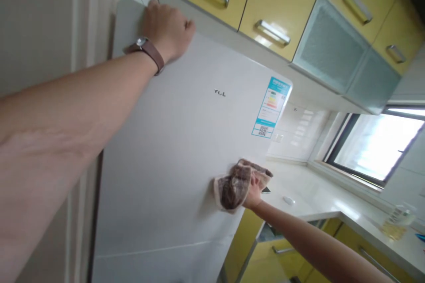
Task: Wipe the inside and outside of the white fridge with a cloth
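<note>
While the left hand curls over the top corner of the fridge, the right hand clamps a brown cloth flat against the door near its right edge (just below the energy label). With the hands this far apart, I'd worry that an upward swipe snags the label's corner and peels it.

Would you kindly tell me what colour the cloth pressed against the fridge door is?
The crumpled fabric cloth is mottled brown and cream; the head view shows it.
</note>
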`<state>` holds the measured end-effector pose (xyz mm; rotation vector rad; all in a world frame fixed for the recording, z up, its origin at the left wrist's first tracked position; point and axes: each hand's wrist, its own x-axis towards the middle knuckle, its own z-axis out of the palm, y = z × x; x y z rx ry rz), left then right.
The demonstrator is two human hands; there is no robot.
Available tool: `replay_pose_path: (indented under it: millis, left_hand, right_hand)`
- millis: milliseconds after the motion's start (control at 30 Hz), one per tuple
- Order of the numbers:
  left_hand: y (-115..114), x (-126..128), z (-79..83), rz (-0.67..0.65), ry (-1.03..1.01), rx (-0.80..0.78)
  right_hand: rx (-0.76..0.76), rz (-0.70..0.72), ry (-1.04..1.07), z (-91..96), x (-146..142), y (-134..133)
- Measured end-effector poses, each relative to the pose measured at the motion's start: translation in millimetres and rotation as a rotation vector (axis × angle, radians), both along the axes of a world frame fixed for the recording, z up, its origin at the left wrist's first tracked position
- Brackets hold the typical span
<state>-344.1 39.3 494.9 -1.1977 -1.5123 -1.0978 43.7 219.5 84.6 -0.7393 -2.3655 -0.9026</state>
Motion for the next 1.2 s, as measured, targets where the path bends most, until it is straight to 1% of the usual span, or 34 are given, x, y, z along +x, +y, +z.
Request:
replay_pose_path:
  millis: [67, 100, 133, 167, 200, 233, 300, 367, 433, 533, 600, 733, 800, 833, 900, 967, 1067, 1200]
  left_hand:
    - [-0.8, 0.8, -3.8, 0.011, -0.017, -0.025]
    - [-1.7, 0.7, -4.9, 0.012, -0.024, -0.044]
    - [-2.7, 0.4, -5.3, 0.012, -0.029, -0.068]
    - [-3.8, 0.0, -5.3, 0.012, -0.032, -0.088]
    - [-4.6, -0.3, -5.0, 0.014, -0.032, -0.103]
    - [-5.1, -0.7, -4.5, 0.016, -0.034, -0.109]
    - [-4.6, -1.5, -3.5, 0.009, -0.040, -0.114]
    - [-2.8, -2.6, -2.6, -0.015, -0.054, -0.130]
    - [-0.8, -3.7, -2.0, -0.039, -0.068, -0.156]
    - [-0.4, -4.0, -1.6, -0.049, -0.075, -0.156]
    - [-2.5, -2.8, -1.8, -0.041, -0.072, -0.122]
    - [-6.6, 0.4, -2.2, -0.015, -0.060, -0.097]
    - [-6.3, 0.4, -2.0, -0.009, -0.053, -0.091]
    - [-5.6, -0.1, -1.8, -0.009, -0.047, -0.090]
    - [-3.7, -1.7, -1.3, -0.016, -0.043, -0.092]
    - [-1.6, -3.4, -0.9, -0.035, -0.051, -0.088]
    - [0.9, -5.0, -0.5, -0.064, -0.063, -0.063]
    - [2.7, -5.3, -0.4, -0.074, -0.062, -0.048]
  right_hand:
    - [0.101, 0.124, -0.174, -21.5, 1.0, -1.7]
    - [0.162, 0.218, -0.289, -26.9, 0.6, -2.9]
    - [0.224, 0.311, -0.406, -27.6, -0.4, -4.2]
    - [0.288, 0.394, -0.514, -23.2, -1.6, -5.8]
    - [0.343, 0.457, -0.609, -13.8, -2.8, -7.4]
    - [0.378, 0.496, -0.677, -0.1, -3.5, -8.9]
    - [0.380, 0.529, -0.746, 37.1, -2.2, -10.9]
    - [0.326, 0.505, -0.697, 81.4, 3.3, -10.9]
    - [0.309, 0.415, -0.521, 127.8, 10.2, -9.2]
    - [0.319, 0.183, -0.154, 197.7, 11.2, -7.1]
    - [0.308, 0.099, 0.103, 244.8, -0.9, -8.5]
    - [0.293, 0.099, 0.516, 335.4, -48.4, -20.0]
    - [0.289, 0.077, 0.613, 371.6, -71.3, -27.4]
    - [0.283, 0.057, 0.631, 385.6, -80.0, -30.5]
    - [0.262, 0.021, 0.613, 405.0, -90.6, -34.6]
    - [0.240, 0.002, 0.570, 413.5, -93.8, -36.1]
    - [0.250, 0.000, 0.567, 412.4, -93.6, -36.2]
    - [0.298, -0.014, 0.659, 403.1, -97.7, -36.4]
